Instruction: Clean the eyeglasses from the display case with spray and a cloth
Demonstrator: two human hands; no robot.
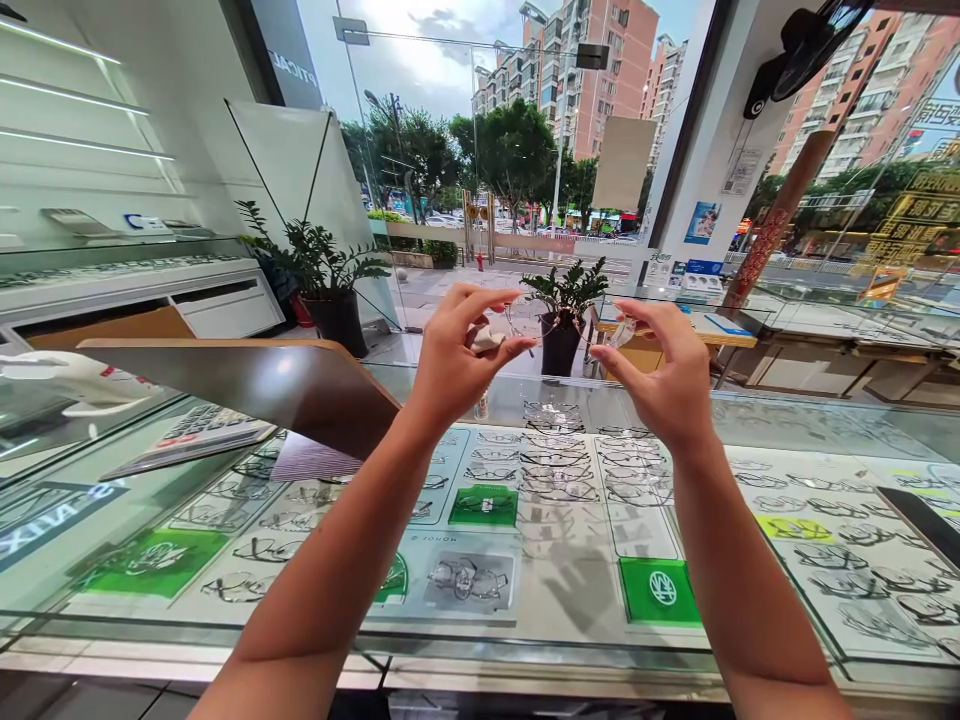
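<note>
Both hands are raised above a glass display counter (pixel 420 640), with a pair of thin-framed glasses (pixel 512 322) stretched between them. My left hand (pixel 466 345) pinches one side of the glasses and also has a crumpled pale cloth (pixel 487 339) tucked against its fingers. On the other side, my right hand (pixel 660 360) holds the glasses between thumb and fingers. The thin frame is hard to make out against the potted plant behind it. Under the counter glass lie rows of eyeglasses (pixel 559 460) and green cards (pixel 484 506).
A dark brown panel (pixel 247 385) slants over the counter's left part, beside a calculator (pixel 202 430). A dark phone-like object (pixel 926 520) lies at the right. Beyond the counter stand potted plants (pixel 334 300), a glass front (pixel 427 150) and further display cases (pixel 817 350).
</note>
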